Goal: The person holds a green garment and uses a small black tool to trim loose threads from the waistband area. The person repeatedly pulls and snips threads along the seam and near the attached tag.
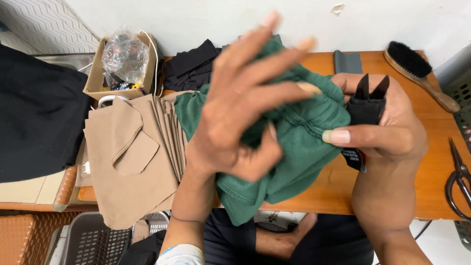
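1. The left hand (240,105) is raised over the middle of the view, fingers spread and fanned upward, slightly blurred. Its palm and thumb press into the green garment (289,147), which bunches under it.
2. The right hand (387,132) is closed: the thumb lies flat across the front, clamping the edge of the green garment together with a pair of small black snips (367,100), whose two pointed blades stick up above the fingers.
3. The green garment sits between both hands, over the near edge of the wooden table (343,189), and sags down toward the person's lap.
4. A small black label (354,158) with a touch of red hangs just below the right thumb; whether it is sewn to the garment or only tucked into the grip is hard to tell.
5. Left of the left hand lies a stack of tan fabric pieces (132,157), fanned at their edges.
6. Beyond that stack stands an open cardboard box (100,81) with a crumpled clear plastic bag (125,54) poking out of it.
7. Behind the left hand's fingers are folded black fabric pieces (189,68).
8. Past the right hand, at the far corner, lies a wooden-handled brush (417,71) with black bristles; to the right hand's outer side, black scissors (458,179) rest on the table.
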